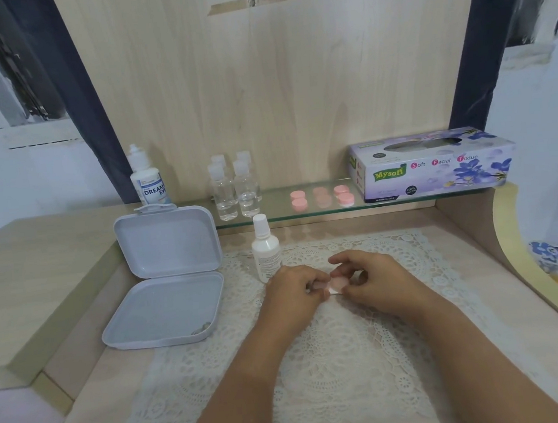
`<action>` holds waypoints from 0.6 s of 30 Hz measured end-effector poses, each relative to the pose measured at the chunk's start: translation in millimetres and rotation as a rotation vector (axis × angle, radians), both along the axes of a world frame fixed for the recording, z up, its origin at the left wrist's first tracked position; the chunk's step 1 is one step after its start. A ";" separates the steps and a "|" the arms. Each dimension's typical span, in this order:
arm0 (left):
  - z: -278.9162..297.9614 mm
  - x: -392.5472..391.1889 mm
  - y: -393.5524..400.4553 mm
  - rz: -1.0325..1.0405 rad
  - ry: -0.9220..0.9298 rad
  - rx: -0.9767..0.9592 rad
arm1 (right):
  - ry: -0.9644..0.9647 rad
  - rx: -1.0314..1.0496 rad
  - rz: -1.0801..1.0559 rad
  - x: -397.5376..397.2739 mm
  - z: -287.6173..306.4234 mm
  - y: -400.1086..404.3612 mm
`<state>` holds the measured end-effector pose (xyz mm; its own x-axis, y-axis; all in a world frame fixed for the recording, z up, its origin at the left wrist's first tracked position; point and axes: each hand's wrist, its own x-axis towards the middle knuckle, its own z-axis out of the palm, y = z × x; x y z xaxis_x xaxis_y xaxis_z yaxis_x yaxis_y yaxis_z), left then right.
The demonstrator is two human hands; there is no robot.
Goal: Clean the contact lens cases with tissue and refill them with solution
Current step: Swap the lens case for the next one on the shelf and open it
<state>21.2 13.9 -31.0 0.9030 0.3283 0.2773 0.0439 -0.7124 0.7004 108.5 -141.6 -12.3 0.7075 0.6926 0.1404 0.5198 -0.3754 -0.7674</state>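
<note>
Head view shows both hands meeting over the lace mat [410, 267]: left hand [294, 289] and right hand [373, 279] pinch a pink lens case [338, 284] between curled fingertips, near the white solution bottle [265, 251].

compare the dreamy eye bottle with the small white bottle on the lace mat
The Dreamy Eye bottle is larger, bears a blue printed label and stands at the back beside the wooden panel. The small white bottle is slimmer, carries only fine print, and stands nearer the hands. Both are upright, white and capped.

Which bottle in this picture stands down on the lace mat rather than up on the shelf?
The small white bottle beside the left hand; every other bottle stands higher up, at shelf level.
</note>
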 end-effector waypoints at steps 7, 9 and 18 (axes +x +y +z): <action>-0.3 -0.4 -0.1 -0.012 -0.010 -0.001 | -0.036 -0.059 -0.022 -0.2 1.8 1.0; -0.5 -0.2 -0.1 -0.014 -0.013 -0.002 | -0.026 -0.042 -0.007 0.5 1.2 -0.1; 1.2 -1.5 -1.3 -0.005 0.007 -0.021 | 0.075 0.003 -0.006 0.1 1.2 -1.9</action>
